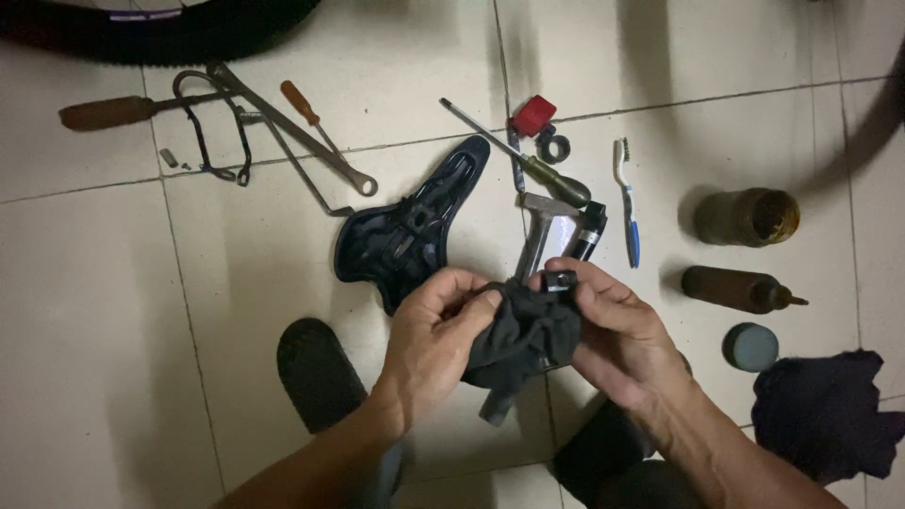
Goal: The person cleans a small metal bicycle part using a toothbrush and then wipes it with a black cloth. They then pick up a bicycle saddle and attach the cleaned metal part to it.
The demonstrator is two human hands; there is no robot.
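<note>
Both hands meet low in the middle of the view, above a floor [113,311] of pale glossy tiles with thin grout lines. The left hand [436,332] and the right hand [617,330] are closed together on a crumpled dark rag [528,335] of soft, matte cloth. The rag wraps a small part whose black, boxy metal tip [560,280] shows under the right fingertips, and a dull grey stub [498,407] pokes out below the cloth. What the part is cannot be told.

Just beyond the hands lies a black bike saddle [410,226], upside down, its shiny shell and rails showing. Beside it rests a hammer [539,231] with a steel head, touching a short black cylinder [586,231]. A long screwdriver [514,155] with a dark green handle crosses above them, near a red block [534,115] and a black ring [553,147].

A toothbrush [626,203] in white and blue lies to the right. Farther right stand a round brownish jar [747,217], a brown squeeze bottle [740,288] lying on its side, and a flat grey-green lid [751,346]. Another dark cloth [825,415] is heaped at the right edge.

At upper left lie a bent metal bracket [212,127], a long spanner [292,132], an orange-handled screwdriver [306,108] and a wooden-handled tool [108,111]. A knobbly tyre [160,28] curves along the top.
</note>
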